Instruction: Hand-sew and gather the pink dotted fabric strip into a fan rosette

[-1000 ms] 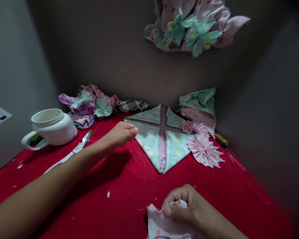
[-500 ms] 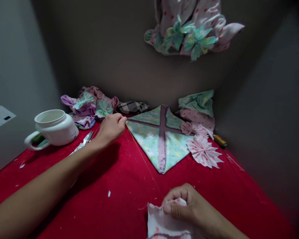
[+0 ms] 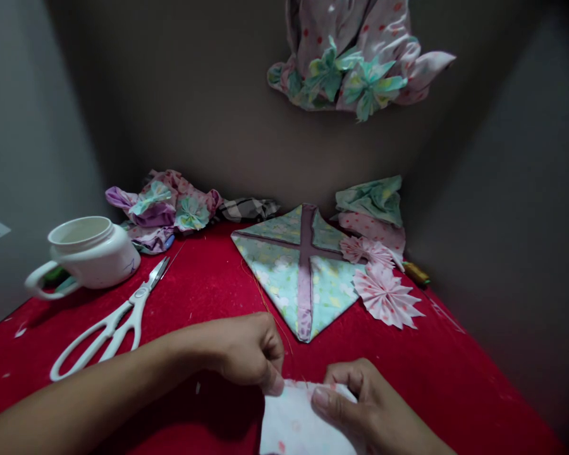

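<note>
A piece of whitish cloth with pink-red dots [image 3: 296, 423] is at the bottom centre, its upper edge towards the wall. My right hand [image 3: 360, 398] pinches that edge from the right, thumb on top. At the cloth's upper left corner my left hand [image 3: 251, 351] is closed, its thumb and finger on the corner; any needle there is hidden. An orange-brown thread [image 3: 260, 291] lies loosely over the red cover just beyond. Behind it sits a green floral fabric square [image 3: 279, 278] with a purple cross.
White-handled scissors [image 3: 118, 322] lie left, beside a white mug [image 3: 95, 256]. Pink pleated fabric flowers [image 3: 389, 297] lie at right, near a thread spool [image 3: 416, 273]. Bundled fabric pieces [image 3: 164, 202] rest against the wall; dotted fabric with green bows [image 3: 355, 69] hangs above.
My left hand has come back from the far left, near the floral square, to the cloth's corner. The stretched thread has gone slack. My right hand still holds the cloth.
</note>
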Demonstrator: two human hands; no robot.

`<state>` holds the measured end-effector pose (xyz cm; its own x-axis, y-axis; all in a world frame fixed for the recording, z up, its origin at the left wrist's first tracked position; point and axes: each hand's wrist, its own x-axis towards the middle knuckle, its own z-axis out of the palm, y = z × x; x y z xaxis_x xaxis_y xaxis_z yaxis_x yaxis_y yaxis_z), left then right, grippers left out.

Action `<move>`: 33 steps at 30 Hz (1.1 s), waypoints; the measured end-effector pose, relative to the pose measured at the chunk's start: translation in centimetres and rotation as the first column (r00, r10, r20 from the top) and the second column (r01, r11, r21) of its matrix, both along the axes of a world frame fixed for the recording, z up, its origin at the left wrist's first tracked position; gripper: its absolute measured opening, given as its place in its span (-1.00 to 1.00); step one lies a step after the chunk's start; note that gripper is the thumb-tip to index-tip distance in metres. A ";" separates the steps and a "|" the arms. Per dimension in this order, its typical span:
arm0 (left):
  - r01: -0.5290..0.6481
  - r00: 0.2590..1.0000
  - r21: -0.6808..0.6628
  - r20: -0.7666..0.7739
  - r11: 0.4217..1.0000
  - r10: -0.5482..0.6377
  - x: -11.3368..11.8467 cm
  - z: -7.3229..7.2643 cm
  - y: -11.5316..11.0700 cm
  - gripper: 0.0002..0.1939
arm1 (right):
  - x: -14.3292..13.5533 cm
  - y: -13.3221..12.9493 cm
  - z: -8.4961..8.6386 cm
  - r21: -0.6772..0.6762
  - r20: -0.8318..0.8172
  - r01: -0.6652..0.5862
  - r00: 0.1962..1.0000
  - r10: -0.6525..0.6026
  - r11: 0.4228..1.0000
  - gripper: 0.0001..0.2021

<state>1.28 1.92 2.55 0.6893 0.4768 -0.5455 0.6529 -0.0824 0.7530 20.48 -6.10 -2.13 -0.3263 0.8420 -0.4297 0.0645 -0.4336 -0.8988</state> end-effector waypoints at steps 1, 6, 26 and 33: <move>0.017 1.000 -0.002 -0.019 1.000 -0.017 -0.1 -0.1 0.1 -0.87 | 0.1 0.0 -0.1 0.044 0.065 -0.022 0.998 0.019 0.999 -0.62; 0.039 0.997 0.055 -0.063 0.998 -0.035 -0.2 -0.3 0.2 -0.90 | 0.1 0.3 0.2 0.281 0.386 -0.130 0.923 0.012 0.951 -0.72; -0.310 0.924 0.210 0.296 0.927 0.242 0.7 -3.6 -4.2 -0.77 | -0.4 0.4 -0.1 0.187 0.414 0.009 0.906 -0.087 0.982 -0.82; -0.305 0.927 0.190 0.286 0.933 0.244 0.6 -3.4 -4.1 -0.76 | -0.3 0.7 0.0 0.186 0.418 0.007 0.904 -0.085 0.983 -0.81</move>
<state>1.93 -2.14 -0.81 0.6136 0.7570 -0.2246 0.4642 -0.1157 0.8781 20.21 -5.35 -2.14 -0.1060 0.9261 -0.3622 0.4388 -0.2833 -0.8527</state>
